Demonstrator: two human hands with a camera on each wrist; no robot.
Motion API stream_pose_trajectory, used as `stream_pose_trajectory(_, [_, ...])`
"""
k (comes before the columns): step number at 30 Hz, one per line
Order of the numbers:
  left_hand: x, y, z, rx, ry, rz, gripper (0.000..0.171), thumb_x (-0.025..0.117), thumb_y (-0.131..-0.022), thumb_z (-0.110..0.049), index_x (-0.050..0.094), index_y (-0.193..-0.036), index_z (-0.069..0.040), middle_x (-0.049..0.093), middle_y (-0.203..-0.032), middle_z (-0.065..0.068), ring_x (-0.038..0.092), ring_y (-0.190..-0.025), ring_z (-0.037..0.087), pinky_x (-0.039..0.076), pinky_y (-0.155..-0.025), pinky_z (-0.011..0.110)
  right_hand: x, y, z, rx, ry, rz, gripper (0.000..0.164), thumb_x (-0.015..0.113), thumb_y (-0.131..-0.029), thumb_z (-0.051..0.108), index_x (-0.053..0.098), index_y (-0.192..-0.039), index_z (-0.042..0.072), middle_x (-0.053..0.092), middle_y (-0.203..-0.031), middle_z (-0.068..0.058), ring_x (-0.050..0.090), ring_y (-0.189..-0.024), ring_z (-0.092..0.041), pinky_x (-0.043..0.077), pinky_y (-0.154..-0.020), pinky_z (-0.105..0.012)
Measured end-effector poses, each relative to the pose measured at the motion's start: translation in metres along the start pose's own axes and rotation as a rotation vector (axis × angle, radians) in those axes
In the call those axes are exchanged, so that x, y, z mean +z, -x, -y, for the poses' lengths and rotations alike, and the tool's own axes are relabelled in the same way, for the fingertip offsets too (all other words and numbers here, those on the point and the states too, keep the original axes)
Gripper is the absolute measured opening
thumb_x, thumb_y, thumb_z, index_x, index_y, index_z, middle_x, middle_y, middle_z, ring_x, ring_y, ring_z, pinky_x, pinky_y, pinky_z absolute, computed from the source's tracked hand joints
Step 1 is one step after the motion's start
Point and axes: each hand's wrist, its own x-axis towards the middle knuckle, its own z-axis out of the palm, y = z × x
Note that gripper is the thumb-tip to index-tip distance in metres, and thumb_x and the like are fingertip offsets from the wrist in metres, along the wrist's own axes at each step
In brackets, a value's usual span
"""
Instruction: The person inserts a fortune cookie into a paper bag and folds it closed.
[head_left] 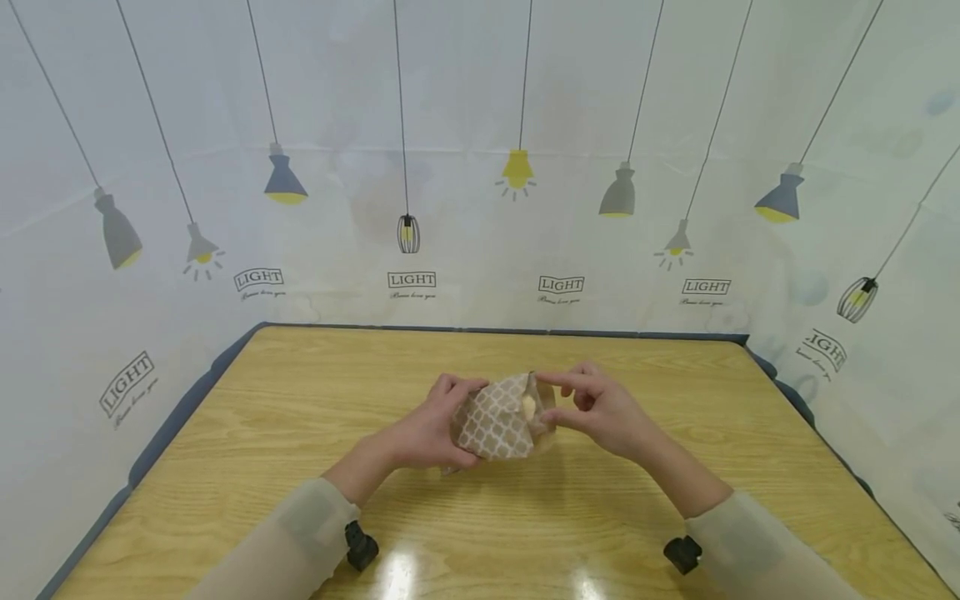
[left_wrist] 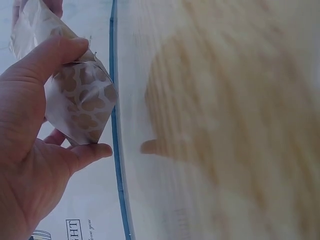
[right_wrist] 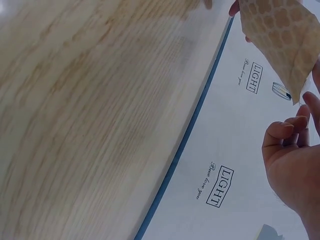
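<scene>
A brown paper bag with a white lattice pattern lies on its side above the wooden table, its mouth facing right. My left hand grips its closed end, thumb on the near side and fingers on the far side. In the left wrist view the bag's folded bottom shows between thumb and fingers. At the mouth, my right hand holds the rim with index finger and thumb spread apart, the other fingers curled in. Something pale yellow peeks out of the opening; most of it is hidden inside.
The wooden table has a dark blue edge along its back and sides. Behind it hangs a white sheet printed with lamps and the word LIGHT. A small black device sits at the left wrist, another at the right.
</scene>
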Motion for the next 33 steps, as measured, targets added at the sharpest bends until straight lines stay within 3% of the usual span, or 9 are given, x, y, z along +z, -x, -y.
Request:
stream_pose_trajectory(11, [0.0, 0.0, -0.002, -0.025, 0.004, -0.021, 0.108, 0.097, -0.079, -0.017, 0.035, -0.168, -0.019, 0.036, -0.151, 0.016, 0.044, -0.138, 0.031, 0.045, -0.121, 0.06, 0.0, 0.001, 0.001, -0.016, 0.01, 0.007, 0.049, 0.088, -0.094, 0.028, 0.076, -0.141, 0.019, 0.054, -0.105, -0.006, 0.045, -0.08, -0.016, 0.042, -0.067, -0.025])
stream_pose_trajectory(21, [0.0, 0.0, -0.002, -0.042, 0.005, -0.034, 0.108, 0.098, -0.079, -0.016, 0.037, -0.168, -0.02, 0.037, -0.15, 0.015, 0.044, -0.137, 0.031, 0.045, -0.121, 0.059, 0.004, -0.002, 0.007, 0.042, 0.065, 0.017, 0.048, 0.092, -0.089, 0.034, 0.08, -0.134, 0.023, 0.055, -0.109, -0.004, 0.045, -0.081, -0.017, 0.041, -0.065, -0.024])
stream_pose_trajectory(33, [0.001, -0.002, -0.001, -0.024, 0.004, -0.031, 0.107, 0.097, -0.079, -0.016, 0.037, -0.167, -0.02, 0.038, -0.148, 0.013, 0.044, -0.135, 0.028, 0.044, -0.121, 0.057, 0.009, -0.006, 0.011, 0.05, 0.084, 0.014, 0.047, 0.093, -0.09, 0.03, 0.081, -0.132, 0.015, 0.054, -0.105, -0.007, 0.043, -0.085, -0.02, 0.04, -0.068, -0.026])
